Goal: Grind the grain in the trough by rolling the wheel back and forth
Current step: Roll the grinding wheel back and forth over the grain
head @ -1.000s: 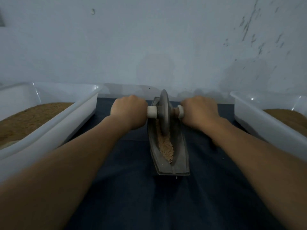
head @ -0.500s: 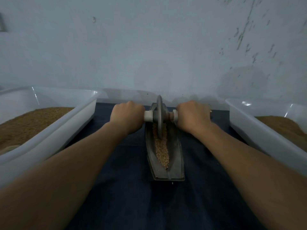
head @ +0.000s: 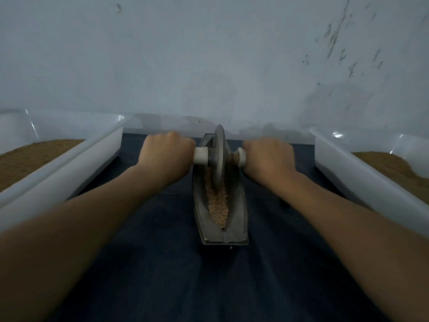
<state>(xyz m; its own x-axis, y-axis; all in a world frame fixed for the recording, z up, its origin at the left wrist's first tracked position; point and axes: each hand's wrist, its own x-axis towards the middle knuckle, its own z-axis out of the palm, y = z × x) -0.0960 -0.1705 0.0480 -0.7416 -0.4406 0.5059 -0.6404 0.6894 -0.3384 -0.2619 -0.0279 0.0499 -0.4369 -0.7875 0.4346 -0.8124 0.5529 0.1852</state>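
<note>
A grey boat-shaped metal trough [head: 239,219] lies lengthwise on a dark blue cloth, its blunt near end towards me. Tan grain [head: 218,205] fills its groove. A grey metal wheel [head: 219,156] stands upright in the groove, in the far half of the trough. A white axle handle [head: 200,155] sticks out on each side of the wheel. My left hand [head: 167,154] grips the left handle and my right hand [head: 269,159] grips the right one, both as fists with knuckles up.
A white plastic tub [head: 69,163] holding brown meal stands on the left, and another white tub [head: 362,180] with brown meal on the right. A pale wall [head: 209,66] rises just behind the trough. The dark blue cloth [head: 185,275] spreads towards me.
The wheel rolled to the far end of the trough half a second ago and has now come back a little towards me. Both hands kept their grip on the handles.
</note>
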